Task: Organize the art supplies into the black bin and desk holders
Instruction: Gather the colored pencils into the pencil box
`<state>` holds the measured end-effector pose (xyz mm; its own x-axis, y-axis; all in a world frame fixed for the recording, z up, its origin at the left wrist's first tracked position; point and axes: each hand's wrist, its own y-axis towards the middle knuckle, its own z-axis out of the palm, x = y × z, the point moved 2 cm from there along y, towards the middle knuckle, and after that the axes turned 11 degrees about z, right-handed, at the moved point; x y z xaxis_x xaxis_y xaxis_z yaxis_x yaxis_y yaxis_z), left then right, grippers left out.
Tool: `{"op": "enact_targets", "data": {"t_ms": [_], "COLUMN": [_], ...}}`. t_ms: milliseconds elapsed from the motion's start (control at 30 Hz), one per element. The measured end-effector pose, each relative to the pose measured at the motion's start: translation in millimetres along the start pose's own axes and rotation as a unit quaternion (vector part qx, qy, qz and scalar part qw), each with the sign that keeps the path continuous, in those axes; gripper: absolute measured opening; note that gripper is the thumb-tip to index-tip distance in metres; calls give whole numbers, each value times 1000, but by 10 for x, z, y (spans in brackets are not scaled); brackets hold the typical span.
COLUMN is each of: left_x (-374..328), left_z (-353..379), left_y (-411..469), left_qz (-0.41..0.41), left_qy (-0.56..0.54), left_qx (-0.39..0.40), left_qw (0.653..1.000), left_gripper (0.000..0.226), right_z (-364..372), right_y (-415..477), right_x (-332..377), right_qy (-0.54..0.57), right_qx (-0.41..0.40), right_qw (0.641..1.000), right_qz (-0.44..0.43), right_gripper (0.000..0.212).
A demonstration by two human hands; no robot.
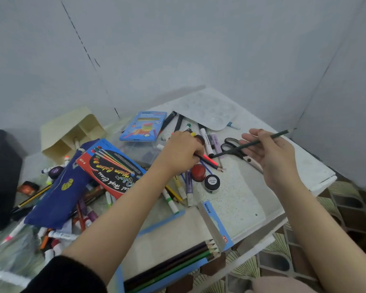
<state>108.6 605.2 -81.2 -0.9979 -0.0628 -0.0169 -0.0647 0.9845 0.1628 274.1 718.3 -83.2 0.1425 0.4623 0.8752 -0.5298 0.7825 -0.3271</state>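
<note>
My right hand (270,153) pinches a dark green pencil (280,133) at centre right of the frame, its long axis running lower left to upper right over the scissors (248,159); my left hand (182,153) is curled, I think, round a few pencils (208,161) mid frame, the grip partly hidden. The cream desk holder (72,132) lies left of both hands and the black bin (2,176) at the far left edge, so the left hand is nearer.
</note>
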Motion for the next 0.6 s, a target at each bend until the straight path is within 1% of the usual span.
{"op": "enact_targets", "data": {"t_ms": [67, 167, 200, 267, 333, 367, 400, 467, 600], "left_x": [4, 39, 46, 54, 46, 35, 15, -56, -198], "left_z": [27, 40, 24, -22, -93, -131, -171, -248, -275], "left_y": [55, 115, 121, 110, 95, 95, 109, 162, 289], "left_qz": [1, 7, -2, -54, -119, -135, -136, -111, -77], "left_qy": [9, -13, -41, -147, -264, -302, -316, -307, -289], "left_qx": [38, 34, 16, -54, -137, -171, -188, -176, -105], "left_qw": [999, 999, 999, 986, 947, 928, 920, 929, 949], "left_gripper": [17, 10, 9, 9, 9, 10, 10, 10, 12], "right_z": [-47, -92, -104, -133, -155, -154, -142, -80, 82], "right_y": [17, 30, 31, 33, 30, 30, 30, 31, 32], "right_x": [-28, -69, -79, -92, -100, -106, -109, -115, -89], "right_qy": [12, 31, 38, 54, 64, 63, 56, 34, 16], "right_qx": [-7, -10, -7, 1, 17, 28, 43, 70, 108], "right_qw": [1000, 999, 999, 998, 997, 997, 997, 997, 994], "right_qz": [17, 32, 35, 40, 42, 40, 36, 27, 9], "right_gripper": [20, 20, 20, 20, 21, 20, 20, 19, 17]}}
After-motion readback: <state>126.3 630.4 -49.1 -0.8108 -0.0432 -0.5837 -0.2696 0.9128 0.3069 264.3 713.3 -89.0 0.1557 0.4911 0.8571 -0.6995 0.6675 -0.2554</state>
